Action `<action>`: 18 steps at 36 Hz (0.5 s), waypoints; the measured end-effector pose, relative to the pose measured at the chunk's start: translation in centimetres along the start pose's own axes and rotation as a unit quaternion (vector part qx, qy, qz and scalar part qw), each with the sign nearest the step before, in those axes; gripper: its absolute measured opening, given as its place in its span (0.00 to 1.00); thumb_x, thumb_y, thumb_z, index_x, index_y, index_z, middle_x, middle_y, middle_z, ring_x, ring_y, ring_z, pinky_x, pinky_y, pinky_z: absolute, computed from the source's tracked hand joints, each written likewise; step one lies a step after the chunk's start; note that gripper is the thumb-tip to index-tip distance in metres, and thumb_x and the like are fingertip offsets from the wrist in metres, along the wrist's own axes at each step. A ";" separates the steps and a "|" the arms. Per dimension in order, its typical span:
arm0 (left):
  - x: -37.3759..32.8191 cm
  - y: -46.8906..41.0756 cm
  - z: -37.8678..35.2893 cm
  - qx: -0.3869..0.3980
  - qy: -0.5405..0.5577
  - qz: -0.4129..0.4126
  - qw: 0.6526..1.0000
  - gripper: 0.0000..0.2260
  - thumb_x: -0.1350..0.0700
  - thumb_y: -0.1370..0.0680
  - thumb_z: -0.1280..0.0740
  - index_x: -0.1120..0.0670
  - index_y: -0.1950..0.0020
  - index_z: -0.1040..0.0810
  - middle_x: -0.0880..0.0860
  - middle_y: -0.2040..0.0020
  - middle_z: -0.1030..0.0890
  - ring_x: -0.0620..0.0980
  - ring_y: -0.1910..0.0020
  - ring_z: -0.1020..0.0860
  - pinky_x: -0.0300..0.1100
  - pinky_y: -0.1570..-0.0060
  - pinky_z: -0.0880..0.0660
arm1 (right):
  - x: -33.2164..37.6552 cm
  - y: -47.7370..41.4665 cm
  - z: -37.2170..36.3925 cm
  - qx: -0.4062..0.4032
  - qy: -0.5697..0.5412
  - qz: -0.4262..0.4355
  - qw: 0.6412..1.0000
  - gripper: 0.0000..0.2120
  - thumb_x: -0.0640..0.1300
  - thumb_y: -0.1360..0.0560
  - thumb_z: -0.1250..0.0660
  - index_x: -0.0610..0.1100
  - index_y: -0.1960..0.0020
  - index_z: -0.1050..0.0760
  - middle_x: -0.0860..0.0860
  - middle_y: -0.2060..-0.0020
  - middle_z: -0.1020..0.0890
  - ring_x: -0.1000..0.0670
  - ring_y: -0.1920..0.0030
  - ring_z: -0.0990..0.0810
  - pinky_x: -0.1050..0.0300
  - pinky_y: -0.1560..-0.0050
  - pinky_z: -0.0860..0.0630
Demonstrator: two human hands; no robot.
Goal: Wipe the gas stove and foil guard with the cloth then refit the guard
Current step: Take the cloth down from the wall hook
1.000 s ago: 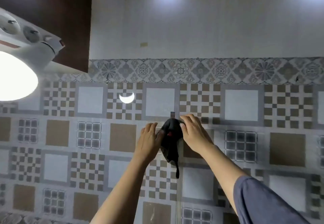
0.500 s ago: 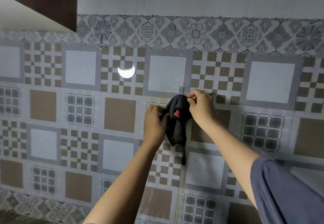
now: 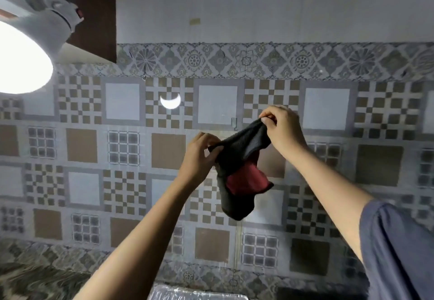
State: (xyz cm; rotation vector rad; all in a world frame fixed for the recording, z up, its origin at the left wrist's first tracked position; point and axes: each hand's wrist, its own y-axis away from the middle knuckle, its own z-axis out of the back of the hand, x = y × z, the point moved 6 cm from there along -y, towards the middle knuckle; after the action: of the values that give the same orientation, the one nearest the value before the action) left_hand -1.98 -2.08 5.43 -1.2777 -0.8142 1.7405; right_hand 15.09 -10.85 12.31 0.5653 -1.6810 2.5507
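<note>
From the head view, both hands were raised in front of the patterned tiled wall (image 3: 82, 149). The left hand (image 3: 199, 156) pinched one edge of the cloth (image 3: 237, 175) between closed fingers, and the right hand (image 3: 283, 127) pinched the opposite edge, higher up and to the right, its fingers likewise closed on the fabric. The single cloth, dark with one red patch showing at its middle, was stretched between the two grips and sagged below them, hanging free in the air in front of the tiles; whether it touched the wall could not be told. A small clear hook (image 3: 234, 121) sat on the wall just left of the right hand, bare. Open wall lay to either side of the arms. At the upper left a bright round lamp (image 3: 21, 62) and the white underside of a hood (image 3: 47, 11) closed off that corner, with a dark cabinet (image 3: 94, 13) behind. At the bottom edge, between the two forearms, a strip of the foil guard (image 3: 197, 294) showed, cut off by the frame. A blue sleeve (image 3: 399, 252) covered the right upper arm. No readable writing or label showed anywhere. Counted: two hands, one cloth, one hook, one lamp.
</note>
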 end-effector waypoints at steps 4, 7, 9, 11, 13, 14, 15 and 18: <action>-3.0 2.6 -0.5 0.105 -0.003 0.000 0.994 0.05 0.62 0.24 0.34 0.61 0.50 0.23 0.58 0.54 0.18 0.53 0.55 0.19 0.43 0.53 0.21 | 0.0 3.3 3.0 0.004 -0.007 -0.016 1.000 0.06 0.34 0.26 0.36 0.38 0.53 0.21 0.42 0.53 0.19 0.45 0.50 0.23 0.63 0.50 0.34; -4.9 4.3 -0.4 0.118 -0.033 -0.037 0.992 0.05 0.63 0.25 0.34 0.61 0.51 0.22 0.57 0.55 0.17 0.52 0.55 0.20 0.42 0.52 0.22 | -0.5 6.2 4.5 0.037 -0.016 -0.036 0.999 0.05 0.36 0.26 0.36 0.39 0.53 0.21 0.45 0.54 0.19 0.49 0.52 0.23 0.65 0.53 0.33; -5.8 5.3 -0.1 0.119 -0.034 -0.041 0.992 0.05 0.63 0.25 0.34 0.61 0.51 0.21 0.55 0.54 0.17 0.48 0.57 0.21 0.31 0.54 0.25 | -0.8 8.6 5.2 0.061 -0.032 -0.057 0.996 0.05 0.36 0.26 0.36 0.40 0.53 0.21 0.47 0.56 0.20 0.52 0.55 0.25 0.73 0.60 0.34; -6.9 6.1 0.2 0.125 -0.031 -0.045 0.991 0.05 0.64 0.25 0.34 0.61 0.51 0.20 0.54 0.55 0.18 0.46 0.57 0.23 0.25 0.55 0.28 | -1.0 10.8 5.6 0.084 -0.058 -0.085 0.991 0.05 0.36 0.26 0.36 0.40 0.54 0.22 0.50 0.58 0.21 0.53 0.56 0.25 0.77 0.62 0.34; -8.0 6.8 0.4 0.140 -0.026 -0.054 0.988 0.05 0.64 0.25 0.33 0.60 0.51 0.20 0.53 0.55 0.18 0.46 0.56 0.22 0.25 0.55 0.28 | -1.0 12.9 5.7 0.115 -0.092 -0.108 0.983 0.04 0.37 0.25 0.36 0.42 0.54 0.23 0.50 0.58 0.22 0.53 0.55 0.25 0.74 0.58 0.32; -8.6 7.1 0.4 0.150 -0.026 -0.058 0.987 0.05 0.63 0.25 0.33 0.60 0.51 0.20 0.52 0.55 0.18 0.46 0.56 0.21 0.27 0.54 0.27 | -0.9 13.8 5.5 0.135 -0.111 -0.116 0.978 0.04 0.37 0.25 0.36 0.42 0.54 0.23 0.50 0.57 0.21 0.53 0.54 0.24 0.70 0.55 0.29; -9.1 7.3 0.3 0.159 -0.030 -0.062 0.985 0.05 0.63 0.25 0.33 0.59 0.51 0.20 0.52 0.55 0.18 0.47 0.55 0.21 0.29 0.53 0.26 | -0.8 14.7 5.4 0.158 -0.129 -0.122 0.971 0.04 0.39 0.24 0.36 0.43 0.52 0.23 0.51 0.56 0.21 0.53 0.52 0.24 0.66 0.52 0.28; -10.5 8.1 -0.1 0.179 -0.044 -0.075 0.980 0.06 0.61 0.25 0.33 0.58 0.50 0.20 0.52 0.54 0.17 0.48 0.55 0.20 0.35 0.51 0.23 | 0.1 17.0 4.7 0.220 -0.193 -0.139 0.946 0.11 0.47 0.24 0.37 0.45 0.44 0.24 0.51 0.49 0.20 0.53 0.46 0.23 0.60 0.44 0.27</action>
State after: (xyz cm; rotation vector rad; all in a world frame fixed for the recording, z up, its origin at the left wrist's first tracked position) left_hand -2.14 -15.11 3.04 -0.8828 -0.5960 1.7358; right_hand 12.48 -22.14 -1.01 1.2979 -0.9794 2.7193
